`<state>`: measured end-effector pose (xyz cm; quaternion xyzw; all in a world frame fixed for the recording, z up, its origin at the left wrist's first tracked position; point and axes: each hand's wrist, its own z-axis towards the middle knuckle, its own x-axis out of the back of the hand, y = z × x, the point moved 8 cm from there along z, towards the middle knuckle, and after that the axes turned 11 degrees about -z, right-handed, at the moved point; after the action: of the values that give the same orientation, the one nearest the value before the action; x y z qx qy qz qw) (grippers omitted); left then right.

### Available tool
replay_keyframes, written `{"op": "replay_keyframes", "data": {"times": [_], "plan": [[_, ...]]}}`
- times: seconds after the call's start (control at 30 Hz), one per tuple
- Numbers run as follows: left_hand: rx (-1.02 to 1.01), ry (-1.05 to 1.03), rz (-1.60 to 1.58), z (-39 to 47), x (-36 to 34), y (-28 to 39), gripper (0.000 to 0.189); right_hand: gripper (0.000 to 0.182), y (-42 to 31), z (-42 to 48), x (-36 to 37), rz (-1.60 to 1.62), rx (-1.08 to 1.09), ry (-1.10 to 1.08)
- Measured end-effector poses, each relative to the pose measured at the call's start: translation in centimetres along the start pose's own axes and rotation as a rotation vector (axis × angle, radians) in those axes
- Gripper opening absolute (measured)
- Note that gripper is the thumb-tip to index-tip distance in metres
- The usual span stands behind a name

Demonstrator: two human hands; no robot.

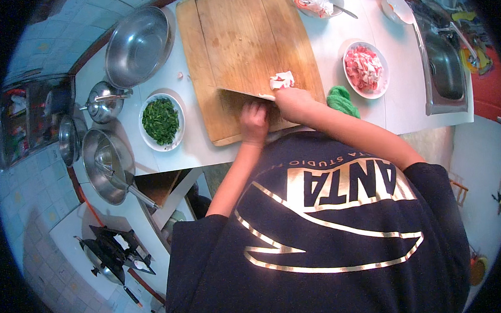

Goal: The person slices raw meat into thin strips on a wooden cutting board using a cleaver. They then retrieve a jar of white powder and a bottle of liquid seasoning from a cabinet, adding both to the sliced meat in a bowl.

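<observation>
My right hand (295, 106) grips a knife (244, 95), its broad blade angled leftward over the near part of a wooden cutting board (245, 43). Close behind the blade, on the near side, my left hand (255, 121) rests with curled fingers. Whether anything is under those fingers is hidden. A small pile of pale, pink-edged meat (281, 80) lies on the board just beyond my right hand. A thin whitish scrap shows along the blade near the grip. Right of the board, a green cloth (342, 102) lies crumpled by my right forearm.
Chopped greens (160, 120) fill a white bowl at left; sliced meat (364, 69) fills another at right. Metal basins (139, 48) and a strainer-holding pan (108, 167) line the left side. A bagged bowl (315, 2), white bowl (397, 8) and sink (448, 72) stand right.
</observation>
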<state>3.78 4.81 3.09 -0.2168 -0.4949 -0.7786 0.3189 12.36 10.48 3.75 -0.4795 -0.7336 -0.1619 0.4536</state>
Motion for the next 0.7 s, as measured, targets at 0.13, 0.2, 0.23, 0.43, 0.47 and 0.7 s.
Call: {"op": "replay_keyframes", "data": {"times": [0.13, 0.2, 0.23, 0.43, 0.47, 0.7], "plan": [[-0.014, -0.016, 0.102, 0.0, 0.1, 0.4, 0.013, 0.014, 0.3, 1.1, 0.1, 0.025, 0.01, 0.038], [-0.056, 0.02, 0.039, 0.4, 0.2, 0.4, 0.014, 0.014, 2.1, 0.6, -0.2, 0.059, -0.051, 0.141], [-0.063, 0.036, 0.009, 0.3, 0.5, 0.6, 0.014, 0.014, 2.3, -0.3, 0.3, 0.076, -0.075, 0.18], [0.011, 0.07, -0.047, 0.1, 0.6, 0.3, 0.012, 0.016, 4.8, -5.1, -0.3, 0.048, -0.053, -0.104], [0.001, 0.063, -0.03, 0.1, 0.6, 0.4, 0.012, 0.015, 5.1, -5.5, -0.9, 0.039, -0.033, -0.128], [-0.054, 0.053, 0.034, 0.1, 0.7, 0.8, 0.013, 0.011, 5.6, -6.2, -1.6, 0.037, -0.023, -0.189]]}}
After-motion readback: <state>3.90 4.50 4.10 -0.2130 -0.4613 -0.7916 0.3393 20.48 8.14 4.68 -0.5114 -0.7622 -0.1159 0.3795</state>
